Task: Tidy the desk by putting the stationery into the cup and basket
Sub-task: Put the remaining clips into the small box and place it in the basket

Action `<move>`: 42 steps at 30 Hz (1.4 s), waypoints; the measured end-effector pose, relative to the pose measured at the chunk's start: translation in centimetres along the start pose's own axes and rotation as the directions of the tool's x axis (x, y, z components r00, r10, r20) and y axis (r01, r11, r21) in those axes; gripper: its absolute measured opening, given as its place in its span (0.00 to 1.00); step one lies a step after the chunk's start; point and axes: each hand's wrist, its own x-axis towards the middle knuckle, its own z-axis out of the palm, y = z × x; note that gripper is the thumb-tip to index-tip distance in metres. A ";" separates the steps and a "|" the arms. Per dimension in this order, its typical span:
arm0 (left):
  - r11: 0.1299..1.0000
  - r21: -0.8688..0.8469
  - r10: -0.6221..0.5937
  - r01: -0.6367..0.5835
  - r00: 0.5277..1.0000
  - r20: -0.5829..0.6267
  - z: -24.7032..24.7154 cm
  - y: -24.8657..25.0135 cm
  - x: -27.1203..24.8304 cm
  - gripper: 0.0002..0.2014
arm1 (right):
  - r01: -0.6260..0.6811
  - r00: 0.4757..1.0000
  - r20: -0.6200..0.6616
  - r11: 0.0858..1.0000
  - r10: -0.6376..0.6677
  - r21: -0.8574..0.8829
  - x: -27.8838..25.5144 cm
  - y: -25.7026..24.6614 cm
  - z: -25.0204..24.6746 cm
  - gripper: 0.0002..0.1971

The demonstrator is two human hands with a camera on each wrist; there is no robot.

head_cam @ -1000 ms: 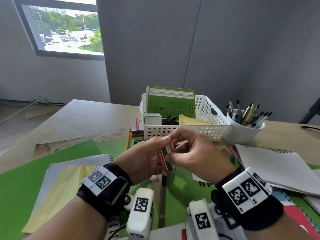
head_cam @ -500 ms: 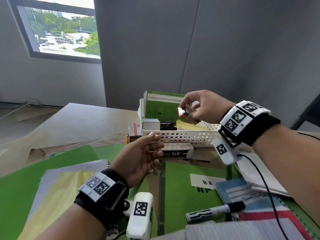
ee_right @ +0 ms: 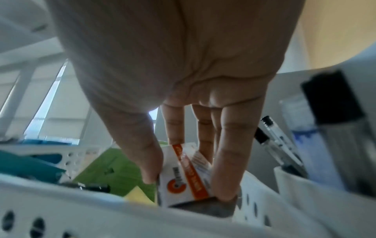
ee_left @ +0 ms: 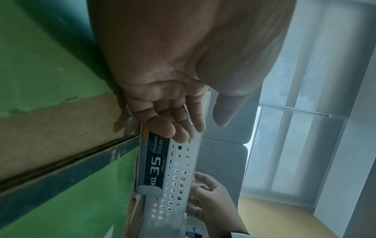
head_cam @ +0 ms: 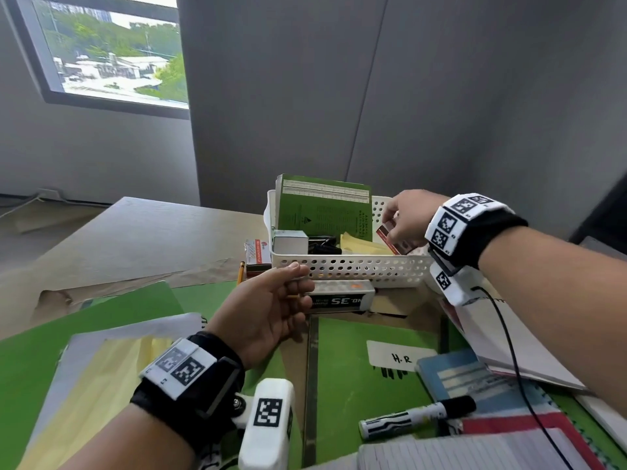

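At the right of centre in the head view, the right hand (head_cam: 405, 217) is pinching a small box (head_cam: 393, 239) between thumb and fingers, reaching over the near rim of the basket (head_cam: 353, 268) and into its right-hand end. In the right wrist view the thumb is lying on one side of the box (ee_right: 183, 173) and the fingers (ee_right: 225, 169) on the other, with its lower end already below the white rim (ee_right: 61, 209), so the way left to go is straight down and the hand only needs to let go. Its long axis is tilting, upper end toward the frame's left.

Just left of centre, the left hand (head_cam: 268, 310) is hovering with relaxed fingers and holding nothing; its fingertips are reaching toward the left end of the staples box (head_cam: 341, 300), and I cannot tell whether they are touching it. That box is lying flat on the worktop (head_cam: 135, 239), long axis running left to right, pressed up beside the basket's near wall; the left wrist view shows it (ee_left: 154, 164) running alongside the perforated wall (ee_left: 179, 169). By my judgement the left hand is much the nearer one for it.

Pens are standing in the cup (ee_right: 305, 190) just right of the basket. A marker (head_cam: 417, 418) is lying at lower right.
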 end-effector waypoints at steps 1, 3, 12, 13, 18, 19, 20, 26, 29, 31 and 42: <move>1.000 -0.001 0.003 -0.003 1.000 0.000 0.0 0.0 0.0 0.09 | -0.011 1.000 -0.014 0.999 0.011 -0.051 0.2 0.1 0.3 0.10; 1.000 -0.003 0.007 -0.007 1.000 -0.001 -0.1 0.0 -0.1 0.09 | -0.033 0.999 -0.018 0.994 0.032 -0.103 0.6 0.3 1.2 0.11; 0.999 0.030 0.014 -0.015 1.000 0.023 0.2 0.0 -0.4 0.13 | 0.041 0.997 -0.055 0.974 -0.054 -0.222 -4.0 -0.8 0.1 0.25; 0.999 0.035 0.011 -0.012 1.000 0.029 0.2 -0.2 -0.5 0.13 | 0.101 0.992 -0.061 0.980 -0.113 -0.170 -6.0 -1.2 -0.1 0.19; 0.997 0.082 0.010 -0.015 0.998 0.059 0.4 -0.1 -0.7 0.12 | 0.371 0.860 0.354 0.927 -0.368 0.062 -15.8 -3.5 0.9 0.06; 0.996 0.086 0.010 -0.015 0.998 0.059 0.4 0.0 -0.7 0.13 | 0.391 0.815 0.436 0.917 -0.382 0.075 -17.2 -3.6 1.6 0.09; 0.996 0.088 0.010 -0.015 0.998 0.059 0.3 0.1 -0.7 0.12 | 0.418 0.784 0.484 0.907 -0.388 0.050 -18.1 -3.5 2.6 0.13; 0.997 0.073 -0.003 0.000 0.999 0.047 0.4 0.1 -0.9 0.09 | 0.490 0.803 0.413 0.871 -0.430 -0.045 -18.2 -2.8 4.9 0.03; 0.997 0.080 -0.008 0.005 0.999 0.031 0.3 0.2 -0.9 0.08 | 0.402 0.892 0.214 0.915 -0.399 0.032 -14.6 -2.1 2.1 0.05; 0.997 0.074 -0.007 0.005 1.000 0.025 0.4 0.2 -0.8 0.08 | 0.333 0.942 0.000 0.940 -0.334 0.074 -11.4 -1.8 0.3 0.10; 0.998 0.056 -0.010 0.008 0.999 0.033 0.3 0.1 -0.7 0.09 | 0.276 0.954 0.063 0.942 -0.292 0.189 -5.5 -4.1 0.6 0.13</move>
